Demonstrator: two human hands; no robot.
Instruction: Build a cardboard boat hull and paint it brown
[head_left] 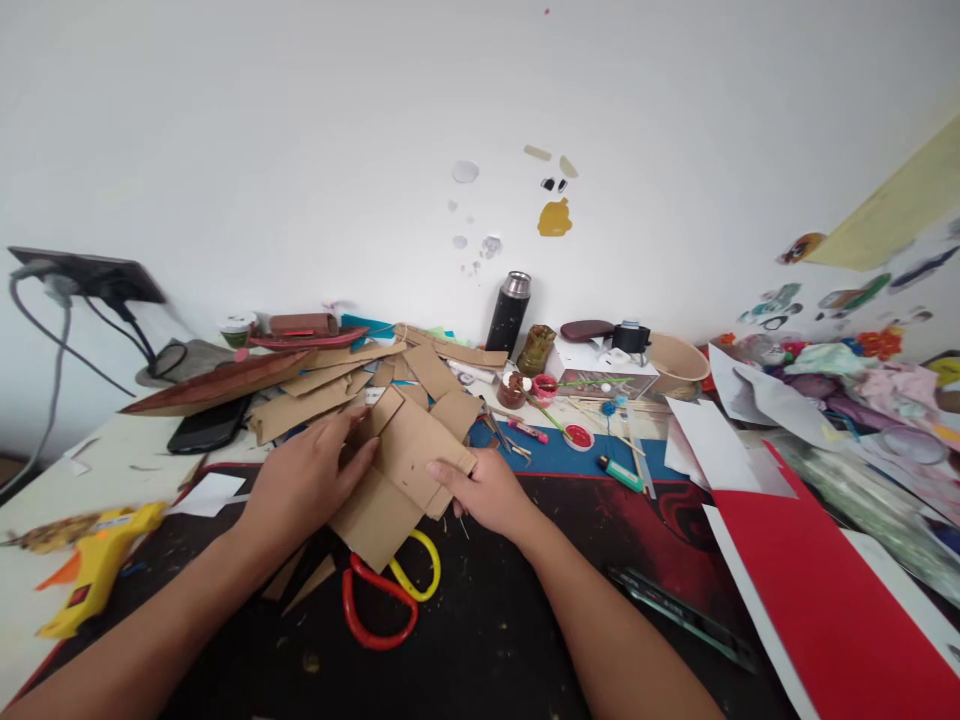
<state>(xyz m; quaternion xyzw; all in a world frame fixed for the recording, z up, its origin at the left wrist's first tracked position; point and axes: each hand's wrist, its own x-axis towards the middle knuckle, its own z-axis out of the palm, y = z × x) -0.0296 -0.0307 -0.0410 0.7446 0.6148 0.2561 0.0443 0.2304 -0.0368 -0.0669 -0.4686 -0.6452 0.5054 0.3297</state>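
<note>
Several flat pieces of brown cardboard [420, 455] are held up over the dark mat. My right hand [491, 490] pinches them at the right edge, thumb on top and fingers underneath. On the other side, my left hand [311, 475] is closed at the upper left edge, with thumb and fingers around a narrow cardboard part [384, 408]; some of its fingertips are hidden. Scissors with one red and one yellow handle [381, 640] lie just below the cardboard, their blades partly covered. A thin pointed thing shows under my right hand, too small to name.
A yellow glue gun [105, 570] lies at left, near a black phone [208, 425]. Cardboard scraps [315, 400] pile up behind my hands. Farther back stand a black flask [510, 315] and small paint pots [544, 388]. A utility knife [682, 615] and red paper [832, 600] are at right.
</note>
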